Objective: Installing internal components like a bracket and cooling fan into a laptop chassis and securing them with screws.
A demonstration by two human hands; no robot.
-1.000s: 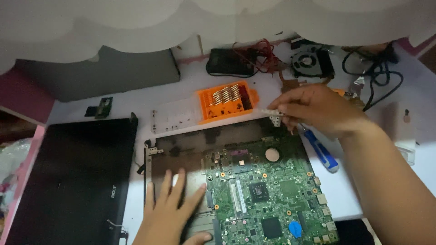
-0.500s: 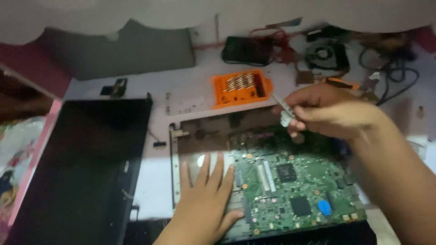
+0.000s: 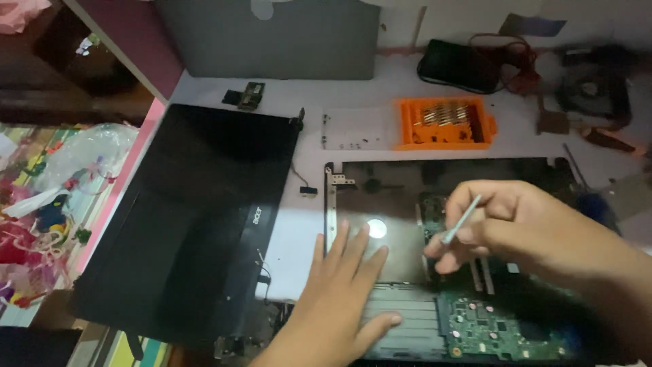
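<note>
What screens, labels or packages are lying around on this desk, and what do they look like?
Laptop screen panel: left of the open laptop base, flat, black, dark, small pale logo near its edge.
Orange case: behind the base, rectangular, holding metal bits.
Clear lid: beside the orange case.

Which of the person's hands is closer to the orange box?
Right. The right hand, pinching a thin silvery tool, is just below the orange box. The left hand lies flat on the open laptop base, lower and further left.
</note>
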